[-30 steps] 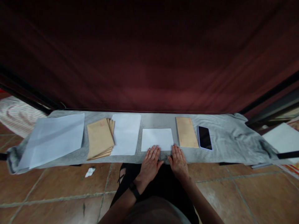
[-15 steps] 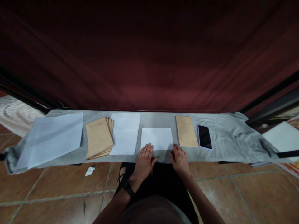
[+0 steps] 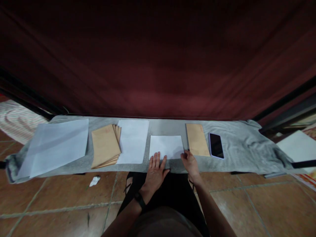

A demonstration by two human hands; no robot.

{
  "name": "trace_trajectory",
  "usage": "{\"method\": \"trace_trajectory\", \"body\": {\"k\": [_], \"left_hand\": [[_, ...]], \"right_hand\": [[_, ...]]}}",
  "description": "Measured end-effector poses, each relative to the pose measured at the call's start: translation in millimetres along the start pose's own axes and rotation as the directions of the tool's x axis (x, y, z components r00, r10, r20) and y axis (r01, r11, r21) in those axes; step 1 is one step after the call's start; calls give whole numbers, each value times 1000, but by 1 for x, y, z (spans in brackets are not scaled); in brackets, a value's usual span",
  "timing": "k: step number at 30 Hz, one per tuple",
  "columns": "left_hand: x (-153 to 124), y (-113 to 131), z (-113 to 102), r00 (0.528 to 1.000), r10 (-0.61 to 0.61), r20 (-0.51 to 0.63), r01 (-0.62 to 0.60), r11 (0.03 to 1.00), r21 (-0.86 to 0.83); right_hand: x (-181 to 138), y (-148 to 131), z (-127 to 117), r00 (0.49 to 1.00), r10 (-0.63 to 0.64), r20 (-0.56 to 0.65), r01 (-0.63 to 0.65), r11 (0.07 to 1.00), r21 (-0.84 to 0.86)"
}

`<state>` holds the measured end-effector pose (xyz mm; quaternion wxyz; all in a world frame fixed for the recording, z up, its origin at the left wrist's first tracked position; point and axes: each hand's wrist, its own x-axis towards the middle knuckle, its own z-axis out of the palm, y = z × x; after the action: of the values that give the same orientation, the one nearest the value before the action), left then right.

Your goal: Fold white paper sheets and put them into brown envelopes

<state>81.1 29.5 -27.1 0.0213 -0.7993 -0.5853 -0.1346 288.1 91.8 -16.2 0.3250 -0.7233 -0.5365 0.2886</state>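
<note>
A small white sheet of paper (image 3: pixel 166 144), about half the size of the sheets to its left, lies flat in front of me. My left hand (image 3: pixel 155 169) rests on its near left edge, palm down with the fingers spread. At its near right corner my right hand (image 3: pixel 190 163) is curled, thumb and fingers pinched together on the paper's edge. Just beyond that hand lies a single brown envelope (image 3: pixel 197 140), apart from the paper. The fingertips of the right hand are partly hidden by the hand itself.
Left of the paper are a stack of white sheets (image 3: pixel 133 141), several fanned brown envelopes (image 3: pixel 105 144) and larger white sheets (image 3: pixel 59 141). A phone (image 3: pixel 216 145) lies to the right on the grey cloth (image 3: pixel 247 144). A dark red curtain (image 3: pixel 158 82) hangs behind the narrow table.
My right hand's fingers have gone from stretched out to curled in at the paper's corner. My left hand's fingers have spread and shifted slightly right. The paper stays in place.
</note>
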Motion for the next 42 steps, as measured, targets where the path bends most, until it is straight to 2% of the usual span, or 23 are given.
{"method": "trace_trajectory", "body": {"k": [6, 11, 14, 16, 18, 20, 23, 25, 27, 29, 30, 32, 34, 37, 40, 42], "left_hand": [[0, -1, 2, 1000, -11, -12, 10, 997, -80], [-2, -5, 0, 998, -54, -17, 49, 970, -239], [1, -6, -5, 992, -122, -34, 98, 911, -401], [6, -8, -11, 980, -197, -31, 150, 832, -535], [14, -9, -18, 960, -282, 0, 208, 709, -674], [23, -11, -25, 928, -368, 52, 261, 545, -797], [36, -12, -35, 856, -493, 158, 307, 237, -922], [42, -13, -41, 803, -532, 268, 308, -14, -951], [46, -16, -46, 765, -508, 396, 282, -289, -915], [47, -21, -50, 736, -442, 512, 240, -537, -809], [47, -25, -51, 722, -407, 560, 222, -630, -744], [45, -33, -51, 694, -339, 636, 228, -734, -640], [43, -39, -47, 675, -278, 684, 313, -731, -606], [40, -41, -35, 686, -286, 669, 446, -562, -697], [37, -35, -20, 708, -410, 575, 433, -391, -812], [35, -29, -12, 690, -501, 523, 425, -304, -852]], "right_hand": [[2, 3, -1, 997, 48, 59, -61, 969, 240], [1, -5, 2, 992, 67, 111, -109, 894, 434], [3, -15, -3, 993, 63, 98, -104, 854, 510], [4, -26, -11, 997, 21, 68, -57, 817, 574], [4, -39, -22, 999, -51, 6, 36, 785, 619], [1, -53, -33, 990, -128, -67, 143, 797, 587], [-8, -71, -47, 956, -245, -160, 291, 851, 438], [-17, -76, -51, 922, -341, -182, 385, 849, 361], [-27, -75, -50, 882, -447, -149, 471, 824, 315], [-36, -66, -44, 837, -541, -81, 541, 797, 268], [-41, -59, -41, 815, -577, -44, 569, 786, 241], [-48, -41, -32, 785, -619, 20, 604, 773, 197], [-55, -22, -25, 770, -635, 61, 618, 766, 176], [-64, 3, -18, 778, -616, 119, 606, 787, 116], [-68, 20, -15, 762, -627, 161, 629, 776, 41], [-67, 28, -14, 740, -650, 171, 661, 750, -8]]}}
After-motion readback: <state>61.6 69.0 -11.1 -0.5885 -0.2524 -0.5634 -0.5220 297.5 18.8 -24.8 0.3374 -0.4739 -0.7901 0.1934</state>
